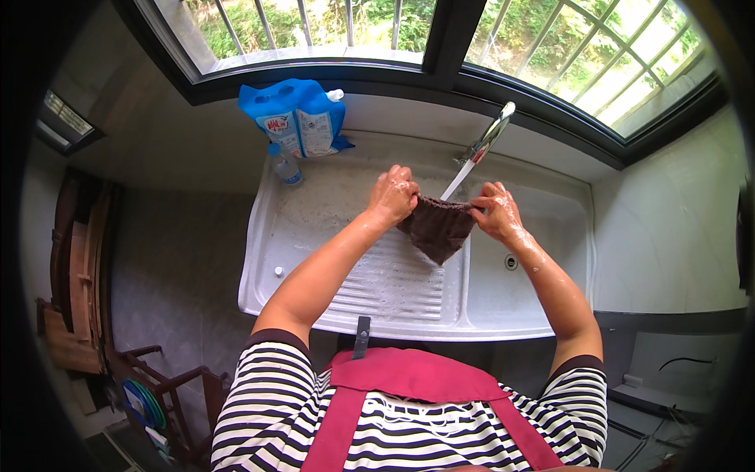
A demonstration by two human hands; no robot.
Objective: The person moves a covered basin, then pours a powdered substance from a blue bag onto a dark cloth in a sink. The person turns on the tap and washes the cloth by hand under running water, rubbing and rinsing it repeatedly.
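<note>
A dark brown cloth (441, 230) hangs in a pointed shape between my two wet hands, above the edge between the ribbed washboard (389, 289) and the basin (507, 295) of a pale laundry sink. My left hand (394, 196) grips its upper left corner. At the upper right corner, my right hand (497, 212) pinches the cloth between thumb and fingers. Water runs from a chrome faucet (492, 133) down to the cloth's top edge. Suds or drops cling to both hands and to the right forearm.
A blue detergent pouch (301, 121) with a white cap stands at the sink's back left, beside a small clear plastic bottle (286, 165). A white cap (279, 271) lies on the left ledge. The drain (511, 262) is in the right basin. Barred windows rise behind.
</note>
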